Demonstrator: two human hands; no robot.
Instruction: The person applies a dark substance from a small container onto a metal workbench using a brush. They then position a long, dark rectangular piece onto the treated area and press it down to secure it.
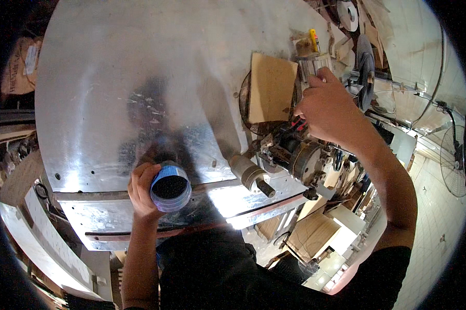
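My left hand (141,188) is wrapped round the side of a clear plastic jar (182,204) with a blue label. The jar's open mouth faces up toward me, and dark contents show inside. My right hand (327,106) is stretched out to the far right with its fingers curled in. Its fingertips are partly hidden, and what they grip, if anything, does not show. Just beneath it is a small red thing (297,123). Beside its fingers lies a tan rectangular board (272,88), and a row of thin grey strips (309,66) is close behind.
A broad metal tabletop (109,57) spreads before me. A cylinder with a protruding shaft (248,173) sits near its front edge, beside a round machine part (306,160). A yellow tube (314,40) and a large grey disc (366,72) are at the far right. A fan (454,155) stands beyond my right arm.
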